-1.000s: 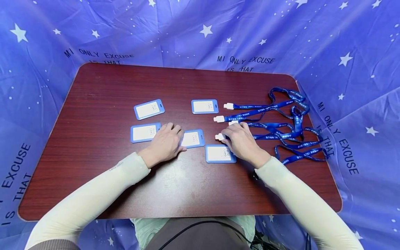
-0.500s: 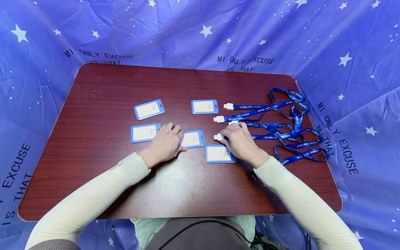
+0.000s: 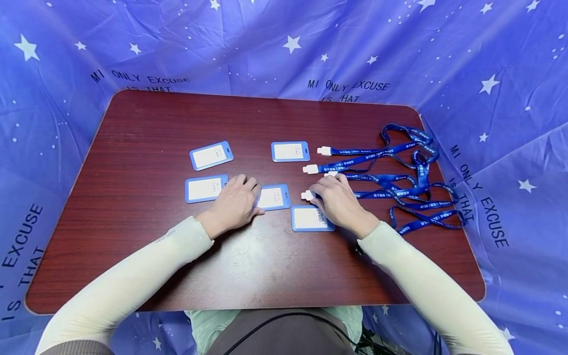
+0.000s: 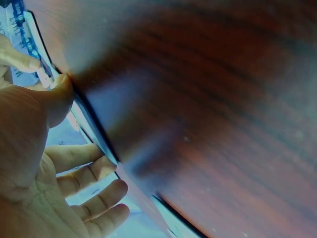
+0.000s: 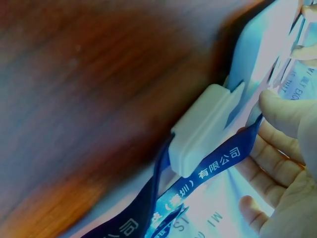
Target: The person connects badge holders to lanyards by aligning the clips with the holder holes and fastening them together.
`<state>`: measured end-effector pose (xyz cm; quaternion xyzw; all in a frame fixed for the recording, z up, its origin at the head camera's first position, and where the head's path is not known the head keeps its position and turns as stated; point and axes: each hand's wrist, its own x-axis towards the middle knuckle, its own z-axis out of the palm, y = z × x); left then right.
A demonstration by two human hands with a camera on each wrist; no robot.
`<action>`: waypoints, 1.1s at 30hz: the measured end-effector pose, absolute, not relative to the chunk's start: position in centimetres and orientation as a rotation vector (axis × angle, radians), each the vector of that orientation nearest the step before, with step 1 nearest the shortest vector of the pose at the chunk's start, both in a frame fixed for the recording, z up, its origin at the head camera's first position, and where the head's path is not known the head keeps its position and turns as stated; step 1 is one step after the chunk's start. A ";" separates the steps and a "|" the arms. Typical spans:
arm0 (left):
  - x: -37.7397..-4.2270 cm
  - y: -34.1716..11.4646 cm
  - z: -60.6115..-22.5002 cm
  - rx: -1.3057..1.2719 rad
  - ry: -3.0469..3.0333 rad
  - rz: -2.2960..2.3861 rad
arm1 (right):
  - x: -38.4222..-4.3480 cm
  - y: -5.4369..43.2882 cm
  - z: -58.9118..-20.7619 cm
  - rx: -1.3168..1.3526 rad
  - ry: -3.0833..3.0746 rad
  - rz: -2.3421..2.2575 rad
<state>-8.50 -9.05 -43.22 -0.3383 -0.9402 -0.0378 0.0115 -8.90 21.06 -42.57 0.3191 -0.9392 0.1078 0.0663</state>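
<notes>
Evidently your left hand (image 3: 237, 199) has thumb and fingers clamped on a blue card holder (image 3: 270, 198) near the frame's centre, while your right hand (image 3: 341, 204) pinches a lanyard (image 5: 220, 163) by its white clip (image 3: 306, 195), just right of it. You seem to be at lining up; next probably calls for steadying the holder and guiding the clip squarely to its slot (image 3: 286, 193).

Card holders (image 3: 290, 151) lie on the table (image 3: 248, 266), mostly left of the lanyards (image 3: 355, 161).
</notes>
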 end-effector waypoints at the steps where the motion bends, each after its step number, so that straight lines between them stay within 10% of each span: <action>1: -8.5 -9.1 -43.2 -1.055 -2.932 -0.118 | -8.9 21.0 -42.6 0.963 -2.830 0.325; 33: -8.5 -8.9 -43.1 -1.050 -2.952 -0.131 | -9.1 19.7 -43.0 0.988 -2.829 0.345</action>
